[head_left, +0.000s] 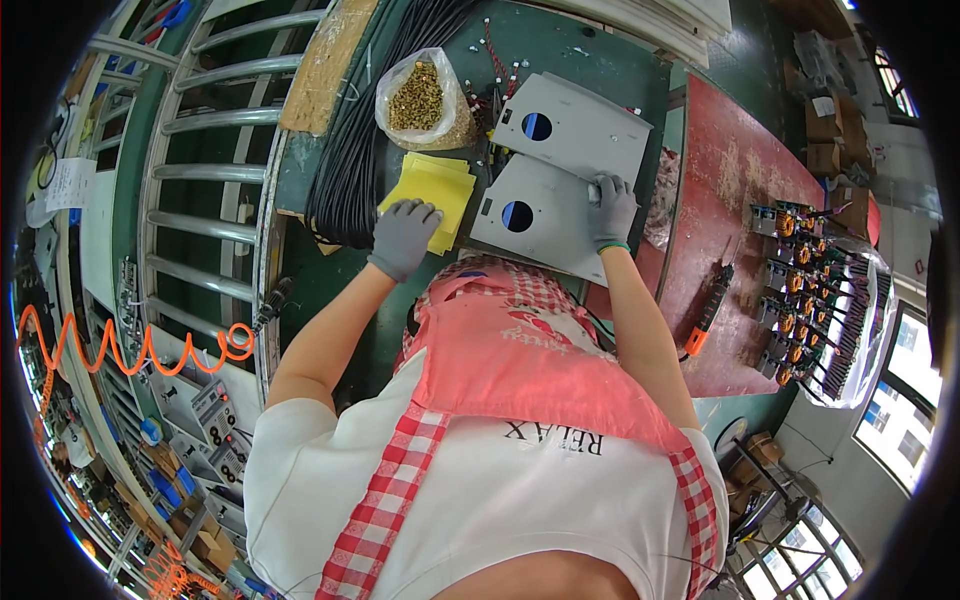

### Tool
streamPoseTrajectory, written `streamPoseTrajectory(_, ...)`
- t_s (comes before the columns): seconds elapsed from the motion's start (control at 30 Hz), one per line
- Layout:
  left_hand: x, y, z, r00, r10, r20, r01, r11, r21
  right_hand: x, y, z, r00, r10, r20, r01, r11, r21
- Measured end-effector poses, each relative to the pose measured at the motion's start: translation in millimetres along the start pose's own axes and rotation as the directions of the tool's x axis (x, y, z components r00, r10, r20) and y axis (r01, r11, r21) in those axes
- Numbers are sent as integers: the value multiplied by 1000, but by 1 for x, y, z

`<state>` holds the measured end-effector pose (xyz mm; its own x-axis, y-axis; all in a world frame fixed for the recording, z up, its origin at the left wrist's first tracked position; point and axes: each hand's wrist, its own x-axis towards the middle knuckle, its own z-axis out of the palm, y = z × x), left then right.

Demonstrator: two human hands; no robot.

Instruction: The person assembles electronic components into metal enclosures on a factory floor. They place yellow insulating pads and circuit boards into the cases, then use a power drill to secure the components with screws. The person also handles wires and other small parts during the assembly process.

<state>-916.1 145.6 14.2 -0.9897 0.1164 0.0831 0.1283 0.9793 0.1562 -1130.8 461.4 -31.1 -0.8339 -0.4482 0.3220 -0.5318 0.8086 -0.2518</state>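
My left hand [403, 240], in a grey glove, rests on the near left part of a fanned stack of yellow sheets [445, 188]. Its fingers lie slightly bent and apart on top. My right hand [613, 212], gloved too, is at the right end of the nearer grey metal panel [555, 212], fingers bent over it; its thumb side touches the panel. A round hole and a small slot are cut in that panel. Behind lies a similar second grey panel [580, 122], partly overlapped by the nearer one.
A clear bag of small brass-coloured parts [420, 105] stands behind the yellow sheets. Black cables [345, 170] lie bundled to the left, beside a metal roller rack [215, 175]. On the red board [715, 190] at right are an electric screwdriver [712, 305] and several wired circuit assemblies [790, 290].
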Motion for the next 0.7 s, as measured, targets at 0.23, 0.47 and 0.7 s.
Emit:
streamPoseTrajectory(0.23,66,29,-87,780,-548,-302,286,742,-607,8,-7,-18,992,89,85,-98,990,98)
streamPoseTrajectory(0.47,119,72,-62,731,-624,276,256,-124,-959,48,-47,-91,890,93,446,-447,370,815)
streamPoseTrajectory(0.7,166,107,-35,789,-330,518,264,-580,-771,43,33,-146,766,338,547,-625,197,755)
